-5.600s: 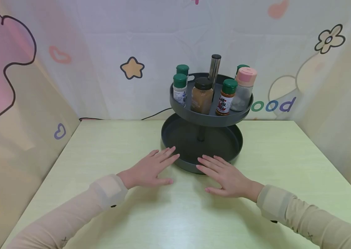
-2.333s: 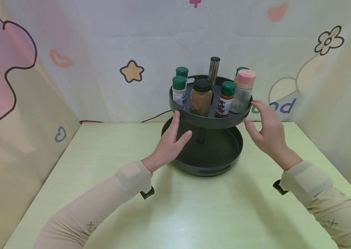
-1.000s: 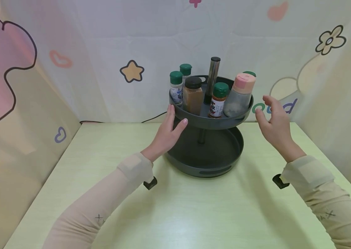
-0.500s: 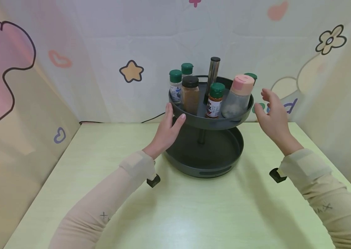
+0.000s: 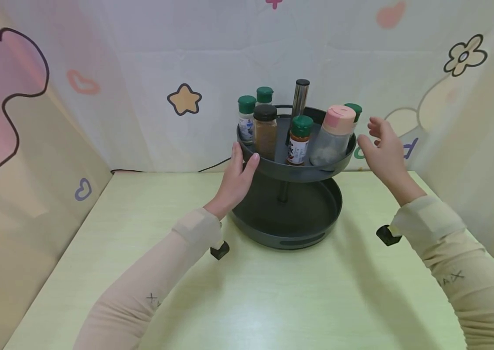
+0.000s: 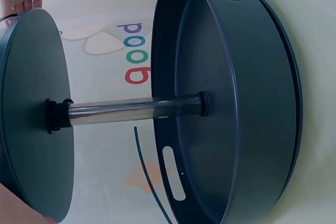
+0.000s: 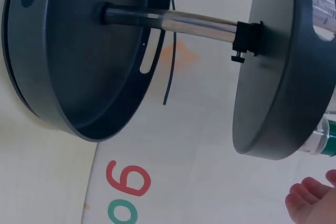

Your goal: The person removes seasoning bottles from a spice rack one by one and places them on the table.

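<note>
A dark two-tier turntable rack stands at the back of the table. Its round upper tray (image 5: 299, 173) carries a green-capped shaker (image 5: 247, 121), a black-capped jar of brown powder (image 5: 266, 135), a green-capped chilli powder jar (image 5: 298, 145) and a pink-capped clear bottle (image 5: 331, 143). More green caps show behind. My left hand (image 5: 232, 184) lies along the upper tray's left wall, fingers straight, thumb spread toward the front. My right hand (image 5: 386, 156) hangs beside the tray's right rim, apart from it, fingers loosely bent with nothing in them; the right wrist view shows its fingers (image 7: 310, 195) below the tray.
The lower tray (image 5: 273, 239) sits on the pale table (image 5: 273, 301), with a slot handle in its front wall. A metal post (image 5: 300, 97) runs up the rack's middle. A patterned curtain (image 5: 142, 87) hangs close behind, and a thin black cable (image 5: 214, 165) runs along the table's back edge.
The upper tray has turned clockwise as seen from above, its front jars shifting left. My right hand left the right rim and rose slightly. My left hand moved a little up and left along the wall.
</note>
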Demonstrator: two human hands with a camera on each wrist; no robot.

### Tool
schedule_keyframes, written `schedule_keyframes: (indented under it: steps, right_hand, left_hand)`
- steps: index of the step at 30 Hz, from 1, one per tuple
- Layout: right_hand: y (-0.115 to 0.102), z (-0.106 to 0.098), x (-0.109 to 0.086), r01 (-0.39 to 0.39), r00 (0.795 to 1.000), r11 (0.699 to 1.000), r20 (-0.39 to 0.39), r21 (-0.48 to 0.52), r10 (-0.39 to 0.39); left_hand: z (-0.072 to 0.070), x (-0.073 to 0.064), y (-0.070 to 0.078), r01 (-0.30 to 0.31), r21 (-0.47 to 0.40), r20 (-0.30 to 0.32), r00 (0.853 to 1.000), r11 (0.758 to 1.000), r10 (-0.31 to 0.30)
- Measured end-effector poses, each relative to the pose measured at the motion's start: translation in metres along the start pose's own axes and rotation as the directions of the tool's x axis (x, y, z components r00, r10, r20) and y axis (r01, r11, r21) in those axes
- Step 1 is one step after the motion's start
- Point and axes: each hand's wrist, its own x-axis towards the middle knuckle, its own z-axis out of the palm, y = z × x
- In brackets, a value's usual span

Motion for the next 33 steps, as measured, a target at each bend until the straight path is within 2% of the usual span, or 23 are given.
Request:
schedule_keyframes:
  steps: [7, 13, 26, 33]
  right_hand:
    - [-0.002, -0.008, 0.010, -0.043, 0.997, 0.999, 0.059, 0.010, 0.042]
    - [-0.007, -0.015, 0.016, -0.064, 0.991, 0.998, 0.113, -0.023, 0.066]
    - [-0.024, -0.021, 0.030, -0.074, 0.964, 0.994, 0.250, -0.085, 0.094]
    - [-0.030, -0.020, 0.036, -0.094, 0.952, 0.993, 0.286, -0.064, 0.109]
  left_hand:
    - [0.003, 0.002, 0.003, 0.018, -0.028, -0.021, 1.000, 0.999, -0.019]
    - [0.005, 0.005, 0.004, 0.032, -0.051, -0.034, 0.999, 0.998, -0.034]
    - [0.007, 0.009, 0.005, 0.055, -0.091, -0.064, 0.996, 0.994, -0.061]
    - [0.012, 0.013, 0.006, 0.056, -0.129, -0.106, 0.992, 0.990, -0.070]
